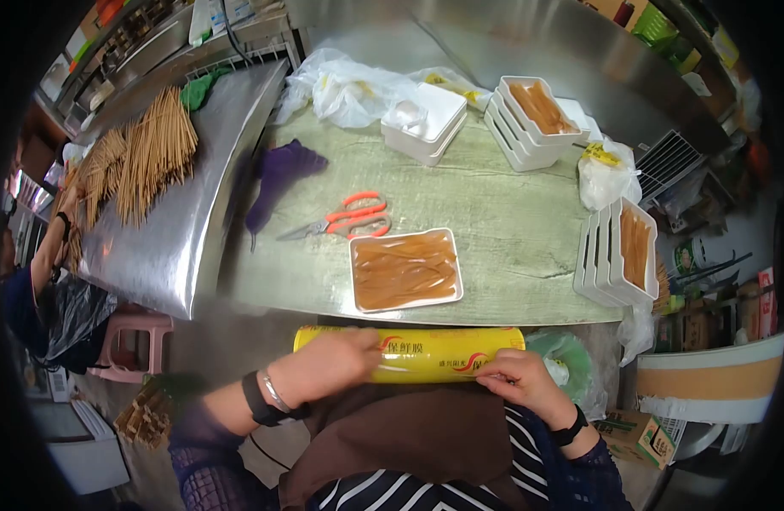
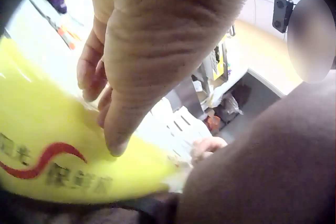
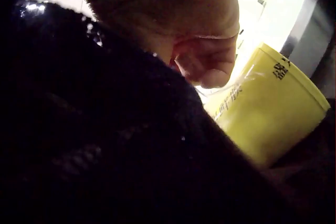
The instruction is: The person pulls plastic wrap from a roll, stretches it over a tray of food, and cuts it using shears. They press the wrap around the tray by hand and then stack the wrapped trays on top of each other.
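Yellow under both hands, the cling-film roll (image 1: 434, 353) is lying crosswise between the person's brown apron (image 1: 409, 434) and the near edge of the bench (image 1: 494, 204). The left hand (image 1: 336, 364) is resting over the roll's left part, fingers bending downward; whether they are pinching anything, the pictures do not show. The right hand (image 1: 518, 375) is curling at the roll's right end, thumb and fingertips seemingly pinching clear film (image 3: 251, 75), a thin glossy strand.

Freeing the film's edge looks like the step in hand. Doing it well probably means lifting that edge across the roll's full width, both hands drawing at an even pace, since one corner pulling ahead could be splitting the sheet. Bracing the roll against the apron should help in keeping it from turning too freely.

Just beyond the roll, a white tray (image 1: 459, 277) is holding brown strips (image 1: 404, 271). Farther beyond the roll, scissors (image 1: 330, 224) are lying; a purple cloth (image 1: 281, 180) is lying beyond its left end, and stacked trays (image 1: 593, 264) are standing beyond its right.
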Demonstrator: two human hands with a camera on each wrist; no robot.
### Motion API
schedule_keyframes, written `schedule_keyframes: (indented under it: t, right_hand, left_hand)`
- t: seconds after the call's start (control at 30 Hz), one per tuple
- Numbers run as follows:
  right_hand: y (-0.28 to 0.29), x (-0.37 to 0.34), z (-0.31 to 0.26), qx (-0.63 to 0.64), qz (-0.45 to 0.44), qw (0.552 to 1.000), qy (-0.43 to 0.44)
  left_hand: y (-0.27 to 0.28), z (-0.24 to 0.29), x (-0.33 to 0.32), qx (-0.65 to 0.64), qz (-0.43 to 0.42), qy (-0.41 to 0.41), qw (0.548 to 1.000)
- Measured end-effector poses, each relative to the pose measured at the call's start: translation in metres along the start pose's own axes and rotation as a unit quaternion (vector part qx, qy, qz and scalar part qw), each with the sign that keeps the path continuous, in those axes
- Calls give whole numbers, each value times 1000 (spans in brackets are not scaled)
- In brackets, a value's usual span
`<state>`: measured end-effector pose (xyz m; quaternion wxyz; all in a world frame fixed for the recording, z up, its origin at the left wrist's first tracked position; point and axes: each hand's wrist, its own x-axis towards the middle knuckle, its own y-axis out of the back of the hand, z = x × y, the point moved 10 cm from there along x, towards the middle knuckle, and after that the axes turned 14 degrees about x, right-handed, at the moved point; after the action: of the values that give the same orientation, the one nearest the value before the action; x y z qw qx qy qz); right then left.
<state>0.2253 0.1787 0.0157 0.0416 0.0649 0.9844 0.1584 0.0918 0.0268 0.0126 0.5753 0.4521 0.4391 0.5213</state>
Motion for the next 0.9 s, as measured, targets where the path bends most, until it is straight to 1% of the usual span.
schedule_keyframes:
  t: [0.03,0.1,0.2,0.3,0.33,0.4,0.43,0.5,0.53,0.63,0.67,0.73,0.8,0.87,0.9]
  right_hand:
    - [-2,0,0,-10,-10,1000,-15]
    - [-3,2,0,-33,-26,998,-39]
    - [5,3,-9,-122,-7,992,21]
    - [11,4,-8,-102,55,993,20]
    - [11,3,-7,-72,54,995,36]
    - [8,-3,3,-71,42,996,-18]
    - [6,-6,7,-69,36,996,-45]
    - [14,-9,5,-15,90,994,-63]
    - [18,-11,4,12,116,991,-71]
    - [24,-12,-22,-39,111,993,-7]
    - [25,-14,-35,-60,109,992,28]
    - [38,-22,-52,-32,147,988,25]
    - [55,-32,-69,-17,187,982,31]
    - [68,-33,-99,-29,211,974,83]
    - [75,-31,-112,-34,222,968,107]
  left_hand:
    - [11,-10,-5,17,9,28,999]
    - [15,-24,-18,60,-11,33,998]
    - [6,-27,-33,29,-39,73,996]
    - [17,-26,-41,37,21,83,996]
    - [24,-28,-43,65,41,89,993]
    - [41,-31,-49,121,77,104,984]
    - [40,-30,-53,90,70,114,987]
    - [37,-30,-61,32,56,134,989]
    - [38,-25,-63,30,70,140,987]
    - [47,-16,-69,0,91,123,988]
    - [60,-13,-72,24,104,130,986]
    - [96,-2,-77,69,130,142,979]
    - [126,4,-82,69,191,156,967]
    - [157,9,-88,87,251,177,948]
    - [168,11,-92,108,264,198,938]
